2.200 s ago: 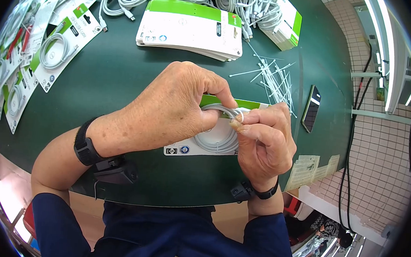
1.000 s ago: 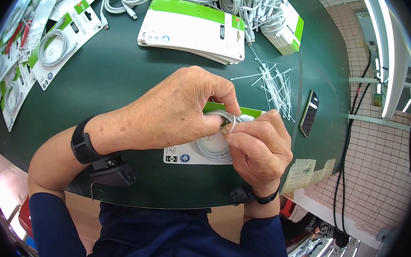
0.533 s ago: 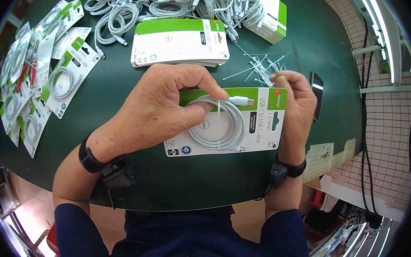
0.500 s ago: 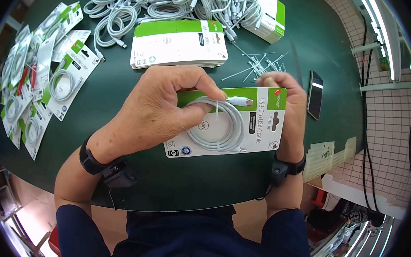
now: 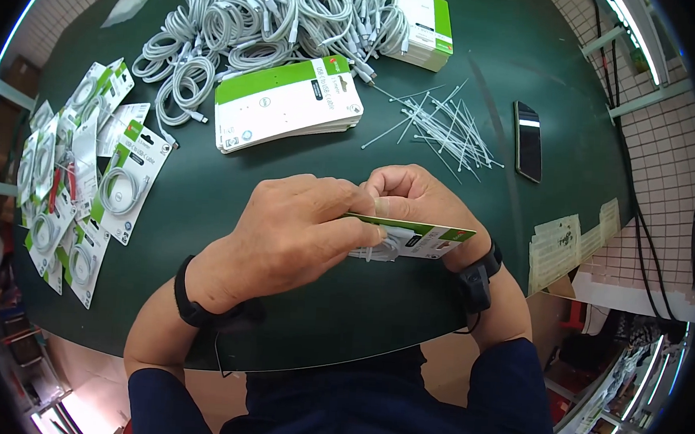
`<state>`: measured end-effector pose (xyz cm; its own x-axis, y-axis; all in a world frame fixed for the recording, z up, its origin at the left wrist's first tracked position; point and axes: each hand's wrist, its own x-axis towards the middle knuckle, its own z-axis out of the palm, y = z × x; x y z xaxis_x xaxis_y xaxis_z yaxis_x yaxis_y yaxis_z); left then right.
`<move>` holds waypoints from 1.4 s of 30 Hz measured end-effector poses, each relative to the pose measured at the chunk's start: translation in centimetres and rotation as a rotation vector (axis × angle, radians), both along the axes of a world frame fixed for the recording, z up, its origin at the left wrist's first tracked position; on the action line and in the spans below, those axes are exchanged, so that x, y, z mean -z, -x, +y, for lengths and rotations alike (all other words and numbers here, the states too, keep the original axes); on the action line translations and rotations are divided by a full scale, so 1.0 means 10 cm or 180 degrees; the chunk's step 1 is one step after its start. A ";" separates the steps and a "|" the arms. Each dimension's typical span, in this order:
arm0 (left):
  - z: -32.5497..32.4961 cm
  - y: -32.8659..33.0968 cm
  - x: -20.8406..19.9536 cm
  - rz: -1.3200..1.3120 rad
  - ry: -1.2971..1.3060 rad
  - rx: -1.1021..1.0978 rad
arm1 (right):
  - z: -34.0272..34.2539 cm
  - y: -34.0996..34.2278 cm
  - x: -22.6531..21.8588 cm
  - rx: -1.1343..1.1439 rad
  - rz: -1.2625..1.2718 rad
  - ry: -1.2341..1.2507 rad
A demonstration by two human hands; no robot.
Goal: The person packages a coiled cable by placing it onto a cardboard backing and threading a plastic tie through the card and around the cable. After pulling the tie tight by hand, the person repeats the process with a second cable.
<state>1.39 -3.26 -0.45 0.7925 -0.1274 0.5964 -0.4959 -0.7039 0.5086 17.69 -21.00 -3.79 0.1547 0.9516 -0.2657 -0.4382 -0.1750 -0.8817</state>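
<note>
My left hand [image 5: 291,233] grips a cardboard cable card [image 5: 435,242] by its left part, with the thumb on its front and the fingers over its top edge. The card is tilted steeply, so its printed front shows only as a narrow strip. A coiled white cable [image 5: 379,249] lies against that front, below the left thumb. Behind the card, my right hand [image 5: 424,198] has its fingers pinched together close to the left fingertips; whatever is between them is too small or hidden to make out.
Loose white cable ties [image 5: 452,132] lie beyond my right hand, with a phone [image 5: 529,140] farther right. A stack of green-and-white cards [image 5: 287,106] stands ahead, before a heap of coiled cables [image 5: 288,22] and a boxy card stack [image 5: 424,27]. Carded cables [image 5: 123,183] pile up at left beside red-handled pliers [image 5: 71,180].
The card has tipped from facing me to nearly edge-on and sits lower. My right hand has come leftward behind it, its fingers meeting the left ones. The view has shifted slightly.
</note>
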 end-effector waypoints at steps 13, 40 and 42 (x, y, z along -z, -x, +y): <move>-0.14 0.01 0.02 0.0010 -0.0722 -0.0017 | 0.03 -0.06 -0.12 0.0443 -0.0640 -0.0055; -0.34 0.13 0.00 0.0262 -0.0350 -0.0607 | 0.11 0.01 -0.03 0.0260 -0.1764 0.0470; -0.39 0.13 0.01 0.0227 -0.0367 -0.0524 | 0.00 0.00 0.07 0.0113 -0.2727 0.0359</move>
